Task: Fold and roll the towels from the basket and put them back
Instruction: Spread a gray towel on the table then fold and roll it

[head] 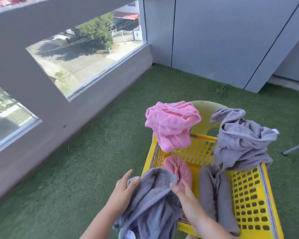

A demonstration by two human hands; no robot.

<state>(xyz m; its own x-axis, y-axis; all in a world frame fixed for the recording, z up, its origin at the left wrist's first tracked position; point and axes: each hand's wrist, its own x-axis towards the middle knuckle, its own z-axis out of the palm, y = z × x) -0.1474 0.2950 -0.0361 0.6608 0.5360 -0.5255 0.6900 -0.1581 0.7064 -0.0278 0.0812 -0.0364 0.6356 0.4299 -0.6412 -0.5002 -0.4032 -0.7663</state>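
Observation:
A yellow perforated basket (248, 197) stands at the lower right. A grey towel (152, 204) hangs over its near-left corner. My left hand (123, 190) grips the towel's left edge, and my right hand (185, 194) grips its upper right part. Inside the basket lie a rolled pink towel (178, 168) and a rolled grey towel (212, 190). A crumpled pink towel (171, 125) drapes over the far-left rim. A crumpled grey towel (240, 138) drapes over the right rim.
A pale green plastic chair (205, 107) stands just behind the basket. Artificial grass (93, 161) covers the floor. A low grey wall with glass panels (86, 54) runs along the left, grey panels close the back, and a metal leg (295, 147) enters at the right.

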